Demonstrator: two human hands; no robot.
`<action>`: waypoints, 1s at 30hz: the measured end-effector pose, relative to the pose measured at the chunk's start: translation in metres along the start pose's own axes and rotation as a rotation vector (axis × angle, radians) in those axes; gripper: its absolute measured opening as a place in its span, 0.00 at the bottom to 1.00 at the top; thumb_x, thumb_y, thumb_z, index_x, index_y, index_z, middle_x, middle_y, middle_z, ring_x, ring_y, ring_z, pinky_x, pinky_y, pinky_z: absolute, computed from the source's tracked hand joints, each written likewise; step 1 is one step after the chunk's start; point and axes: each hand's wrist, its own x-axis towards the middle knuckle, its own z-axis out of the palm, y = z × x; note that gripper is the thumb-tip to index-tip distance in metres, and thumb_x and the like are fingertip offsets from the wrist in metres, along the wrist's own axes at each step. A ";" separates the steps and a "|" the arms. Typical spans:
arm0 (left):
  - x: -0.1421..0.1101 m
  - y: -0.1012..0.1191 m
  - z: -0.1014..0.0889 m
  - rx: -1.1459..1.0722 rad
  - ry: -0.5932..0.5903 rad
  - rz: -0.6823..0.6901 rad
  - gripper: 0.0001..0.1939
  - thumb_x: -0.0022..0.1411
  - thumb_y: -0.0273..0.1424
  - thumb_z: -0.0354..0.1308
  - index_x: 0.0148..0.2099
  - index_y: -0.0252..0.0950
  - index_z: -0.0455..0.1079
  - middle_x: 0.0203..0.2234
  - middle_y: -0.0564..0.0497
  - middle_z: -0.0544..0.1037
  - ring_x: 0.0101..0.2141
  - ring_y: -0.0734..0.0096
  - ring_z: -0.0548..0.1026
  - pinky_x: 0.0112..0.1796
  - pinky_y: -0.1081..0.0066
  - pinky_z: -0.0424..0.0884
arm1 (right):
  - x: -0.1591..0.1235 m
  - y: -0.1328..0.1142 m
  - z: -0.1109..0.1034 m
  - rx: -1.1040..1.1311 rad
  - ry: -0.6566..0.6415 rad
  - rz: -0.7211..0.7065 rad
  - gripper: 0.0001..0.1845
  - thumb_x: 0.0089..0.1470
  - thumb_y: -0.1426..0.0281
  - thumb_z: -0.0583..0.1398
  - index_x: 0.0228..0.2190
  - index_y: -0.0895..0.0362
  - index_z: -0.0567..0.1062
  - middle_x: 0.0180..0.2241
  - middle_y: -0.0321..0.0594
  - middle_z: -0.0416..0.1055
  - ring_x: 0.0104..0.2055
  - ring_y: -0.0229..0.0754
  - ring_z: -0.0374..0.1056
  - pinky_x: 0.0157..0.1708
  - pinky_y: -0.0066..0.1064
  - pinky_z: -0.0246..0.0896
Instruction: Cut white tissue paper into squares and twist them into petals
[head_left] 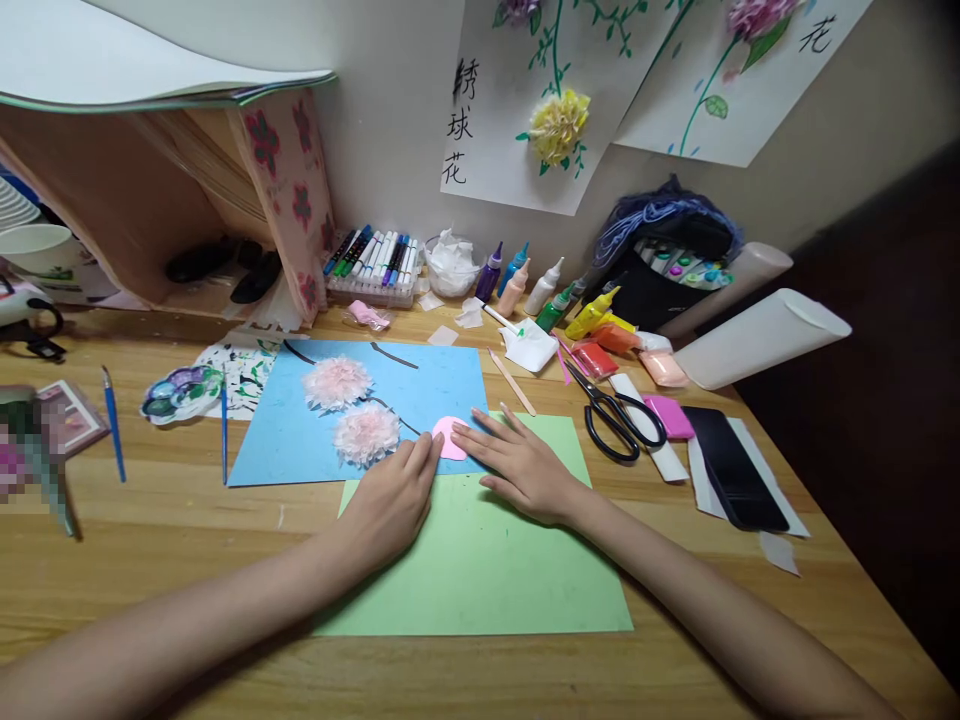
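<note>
A flat, rounded pink piece (pixel 451 440), which looks like soft clay, lies on the lower right part of a blue sheet (pixel 289 455). My left hand (pixel 396 497) is closed, its fingers pressed together at the left edge of the pink piece. Stretched out and somewhat spread, the fingers of my right hand (pixel 531 465) rest flat, with a fingertip on the piece's right side. Two fluffy pale pink paper flowers (pixel 366 436) and dark painted branches show on the blue sheet. Beneath its lower edge lies a green sheet (pixel 495 570), under both my hands.
Black-handled scissors (pixel 615 412), a dark phone (pixel 735 468) and clay packets (pixel 595 360) lie at right. Paint bottles (pixel 514 290) and a marker box (pixel 373 290) stand along the wall. Paintbrushes (pixel 114 425) and a paint-smeared palette (pixel 180 392) are at left, beside a pink box (pixel 289 200).
</note>
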 end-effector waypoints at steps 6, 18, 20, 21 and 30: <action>-0.001 -0.001 0.003 -0.005 0.035 0.038 0.28 0.59 0.23 0.43 0.62 0.20 0.52 0.52 0.35 0.66 0.42 0.61 0.68 0.40 0.66 0.69 | 0.000 0.003 0.003 0.015 0.046 0.041 0.30 0.63 0.59 0.44 0.63 0.49 0.42 0.64 0.35 0.46 0.67 0.46 0.37 0.62 0.52 0.40; -0.004 -0.001 0.011 0.063 0.089 0.049 0.29 0.57 0.19 0.41 0.62 0.17 0.51 0.52 0.33 0.66 0.43 0.60 0.69 0.41 0.67 0.70 | 0.003 0.005 0.006 0.067 0.162 0.079 0.28 0.63 0.60 0.43 0.63 0.49 0.44 0.63 0.35 0.49 0.66 0.46 0.40 0.60 0.52 0.45; -0.004 -0.001 0.011 0.058 0.106 0.052 0.29 0.57 0.19 0.40 0.61 0.17 0.51 0.52 0.32 0.67 0.44 0.60 0.69 0.42 0.67 0.70 | 0.001 0.006 0.006 0.082 0.177 0.066 0.29 0.63 0.60 0.42 0.63 0.50 0.42 0.63 0.36 0.48 0.66 0.46 0.39 0.61 0.52 0.44; -0.005 -0.001 0.011 0.055 0.116 0.054 0.28 0.57 0.19 0.40 0.61 0.17 0.51 0.52 0.32 0.67 0.44 0.60 0.69 0.42 0.66 0.70 | 0.001 0.006 0.006 0.076 0.167 0.061 0.29 0.63 0.60 0.43 0.63 0.50 0.42 0.63 0.37 0.49 0.66 0.46 0.40 0.61 0.52 0.42; -0.004 0.001 0.011 0.074 0.147 0.041 0.28 0.58 0.18 0.40 0.61 0.19 0.51 0.51 0.33 0.68 0.43 0.61 0.70 0.41 0.67 0.71 | -0.001 0.004 0.006 0.047 0.137 0.070 0.34 0.63 0.61 0.45 0.64 0.55 0.36 0.64 0.43 0.47 0.66 0.45 0.41 0.63 0.51 0.39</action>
